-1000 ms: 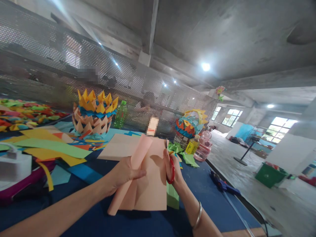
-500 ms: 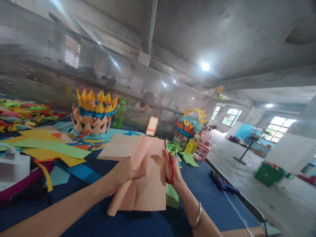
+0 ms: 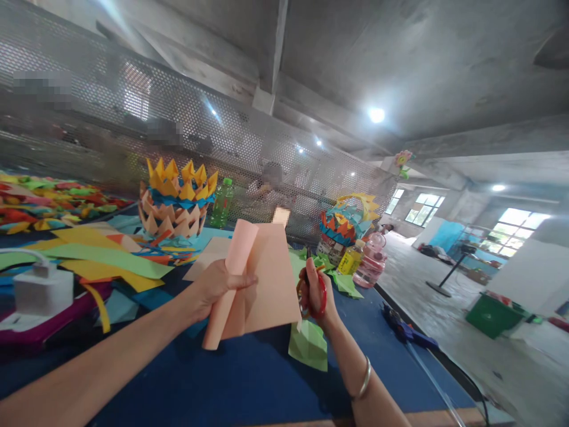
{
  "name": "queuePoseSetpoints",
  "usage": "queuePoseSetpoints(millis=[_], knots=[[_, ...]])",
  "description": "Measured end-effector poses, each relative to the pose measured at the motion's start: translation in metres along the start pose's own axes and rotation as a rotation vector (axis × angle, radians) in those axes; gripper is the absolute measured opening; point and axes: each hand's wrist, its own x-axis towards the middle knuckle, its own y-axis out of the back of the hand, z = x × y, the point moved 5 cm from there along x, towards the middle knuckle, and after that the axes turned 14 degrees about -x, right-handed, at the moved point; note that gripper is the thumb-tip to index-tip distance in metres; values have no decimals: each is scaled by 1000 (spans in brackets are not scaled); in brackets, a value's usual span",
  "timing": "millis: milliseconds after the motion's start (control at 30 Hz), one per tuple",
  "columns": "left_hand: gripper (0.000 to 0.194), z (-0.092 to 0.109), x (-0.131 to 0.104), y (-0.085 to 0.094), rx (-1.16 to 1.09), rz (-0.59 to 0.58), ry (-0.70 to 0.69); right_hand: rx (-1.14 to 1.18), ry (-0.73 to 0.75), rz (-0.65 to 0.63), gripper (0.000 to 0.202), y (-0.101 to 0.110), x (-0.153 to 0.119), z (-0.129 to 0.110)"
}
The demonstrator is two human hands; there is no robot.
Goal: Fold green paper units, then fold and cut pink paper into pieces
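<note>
My left hand (image 3: 221,289) is closed around a peach paper sheet (image 3: 270,279), its left part rolled into a tube and the rest hanging flat to the right. The thumb presses across the roll. In my right hand (image 3: 319,290) are red-handled scissors (image 3: 323,295), blades pointing up and away, just beside the sheet's right edge. Another peach sheet (image 3: 201,261) lies on the table behind the held one. Under my right hand a light green paper piece (image 3: 309,347) rests on the blue table (image 3: 249,385).
A folded-paper basket (image 3: 178,201) and a green bottle (image 3: 223,201) stand behind. At the right are a second paper basket (image 3: 342,228), a yellow-labelled bottle (image 3: 351,258), a pink bottle (image 3: 371,261) and a blue glue gun (image 3: 409,329). Paper strips (image 3: 111,261) and a white plug (image 3: 43,290) lie left.
The held sheet has been raised off the table, its lower edge now higher. My right hand and the scissors have moved slightly right, away from the sheet's edge.
</note>
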Motion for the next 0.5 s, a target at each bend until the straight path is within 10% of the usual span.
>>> queuePoseSetpoints(millis=[333, 500], knots=[[46, 0, -5, -11, 86, -47, -52, 32, -28, -242, 40, -11, -7, 1], [56, -7, -10, -24, -68, -189, 184, 63, 51, -180, 27, -6, -6, -5]])
